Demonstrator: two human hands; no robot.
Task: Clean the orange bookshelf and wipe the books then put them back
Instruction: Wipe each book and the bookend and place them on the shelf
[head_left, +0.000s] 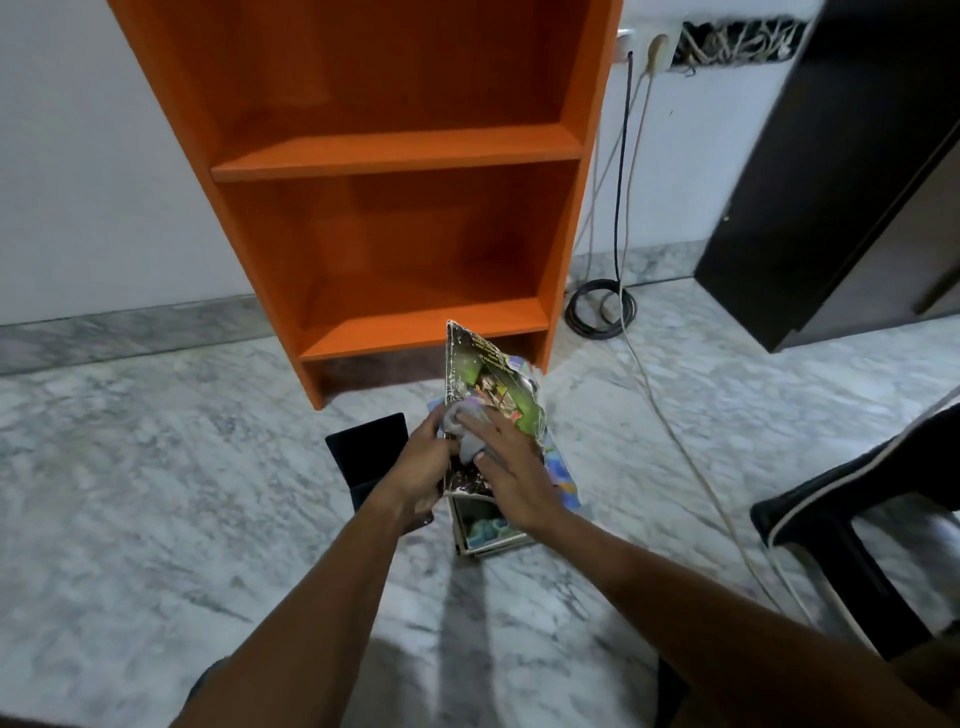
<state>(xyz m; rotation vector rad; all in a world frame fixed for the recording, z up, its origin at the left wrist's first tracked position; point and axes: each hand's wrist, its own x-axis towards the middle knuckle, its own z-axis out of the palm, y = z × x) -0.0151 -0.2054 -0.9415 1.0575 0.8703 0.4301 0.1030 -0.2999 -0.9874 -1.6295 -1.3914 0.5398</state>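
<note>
The orange bookshelf (395, 150) stands against the white wall with its shelves bare. In front of it I hold a worn book with a green picture cover (480, 379) tilted upright; my left hand (423, 470) grips its lower left edge. My right hand (506, 460) presses a grey cloth (465, 423) against the cover. Under the held book, a pile of other books (493, 527) lies on the marble floor, partly hidden by my hands. A dark blue book (371, 441) lies flat on the floor just left of my left hand.
Black and white cables (602, 306) hang from wall sockets and coil on the floor right of the shelf. A dark cabinet (841, 182) stands at the far right. A black chair (852, 514) with white piping sits at the right, near my right arm.
</note>
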